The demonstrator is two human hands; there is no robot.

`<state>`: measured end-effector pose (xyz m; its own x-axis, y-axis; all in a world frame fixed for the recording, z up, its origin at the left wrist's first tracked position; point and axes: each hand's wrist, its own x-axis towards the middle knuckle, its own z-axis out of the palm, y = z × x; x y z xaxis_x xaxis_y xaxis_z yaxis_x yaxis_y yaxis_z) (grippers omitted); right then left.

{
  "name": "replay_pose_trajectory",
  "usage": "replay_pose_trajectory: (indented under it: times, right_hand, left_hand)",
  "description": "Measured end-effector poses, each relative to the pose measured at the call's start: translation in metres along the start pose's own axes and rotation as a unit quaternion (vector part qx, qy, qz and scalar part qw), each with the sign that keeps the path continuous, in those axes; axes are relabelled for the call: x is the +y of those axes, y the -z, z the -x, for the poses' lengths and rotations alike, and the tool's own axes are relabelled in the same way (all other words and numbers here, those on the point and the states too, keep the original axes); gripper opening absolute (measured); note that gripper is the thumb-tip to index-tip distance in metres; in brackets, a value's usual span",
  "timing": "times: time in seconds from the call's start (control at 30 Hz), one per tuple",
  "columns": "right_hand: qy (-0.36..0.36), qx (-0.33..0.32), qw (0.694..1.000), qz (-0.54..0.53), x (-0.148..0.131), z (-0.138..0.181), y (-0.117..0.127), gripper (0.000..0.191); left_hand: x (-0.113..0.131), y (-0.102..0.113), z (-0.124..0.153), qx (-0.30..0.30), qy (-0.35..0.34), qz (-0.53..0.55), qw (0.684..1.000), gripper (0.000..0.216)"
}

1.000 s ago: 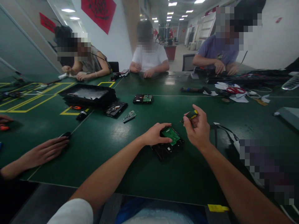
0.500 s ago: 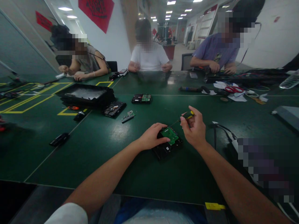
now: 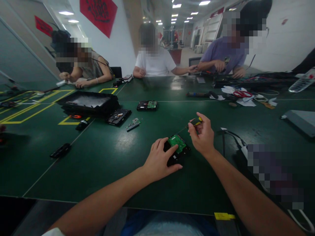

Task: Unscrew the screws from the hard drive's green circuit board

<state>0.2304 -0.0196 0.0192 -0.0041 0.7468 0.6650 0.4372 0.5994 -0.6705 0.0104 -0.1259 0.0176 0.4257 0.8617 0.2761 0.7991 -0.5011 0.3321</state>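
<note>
In front of me on the green table lies a black hard drive (image 3: 180,158) with a green circuit board (image 3: 177,141) facing up. My left hand (image 3: 158,157) grips the drive from its left side, the index finger on the board and the thumb along the near edge. My right hand (image 3: 203,136) is closed around a black-and-yellow screwdriver (image 3: 195,122). Its thin shaft points down and left toward the drive's far edge; whether the tip touches is unclear. Beyond my left hand are a loose circuit board piece (image 3: 133,124) and another hard drive (image 3: 147,105).
To the left stands a black tray (image 3: 88,101), with a black drive part (image 3: 118,117) beside it. A blurred-out item (image 3: 273,173) and cables lie at right, near a grey box (image 3: 300,122). Three people sit across the table (image 3: 103,177).
My left hand has shifted toward me on the drive, its thumb dropping from the board to the near edge. The screwdriver stays in my right hand. A person opposite has stretched an arm sideways.
</note>
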Motion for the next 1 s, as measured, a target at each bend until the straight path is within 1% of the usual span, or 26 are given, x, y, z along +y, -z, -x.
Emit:
replay_pose_trajectory:
  times: [0.1,0.17,0.27,0.37,0.47,0.6,0.77,1.0]
  right_hand:
    - [0.000,0.003,1.000,0.005,0.001,0.000,0.001,0.059]
    - [0.002,0.003,1.000,0.007,0.002,-0.001,0.001,0.059]
    - [0.003,0.013,1.000,0.013,0.001,-0.002,0.002,0.059]
    - [0.005,0.025,0.999,0.023,0.000,-0.003,0.003,0.057]
    - [0.011,0.034,0.999,0.038,-0.002,-0.005,0.005,0.057]
    - [0.012,0.032,0.999,0.039,-0.001,-0.005,0.007,0.057]
    - [0.016,0.022,0.998,0.048,0.000,-0.005,0.008,0.058]
    - [0.030,0.022,0.997,0.068,-0.006,-0.006,0.011,0.057]
  left_hand:
    - [-0.001,0.000,-0.001,-0.006,0.008,-0.002,1.000,0.073]
    - [-0.005,0.003,-0.003,-0.014,-0.002,0.007,1.000,0.071]
    - [-0.020,0.008,-0.010,-0.041,-0.043,0.029,0.998,0.070]
    - [-0.038,0.014,-0.019,-0.079,-0.103,0.063,0.990,0.066]
    - [-0.050,0.018,-0.024,-0.087,-0.136,0.097,0.982,0.065]
    - [-0.052,0.017,-0.026,-0.078,-0.152,0.113,0.979,0.058]
    - [-0.052,0.013,-0.025,-0.086,-0.177,0.098,0.975,0.055]
    - [-0.051,0.016,-0.026,-0.101,-0.167,0.098,0.976,0.054]
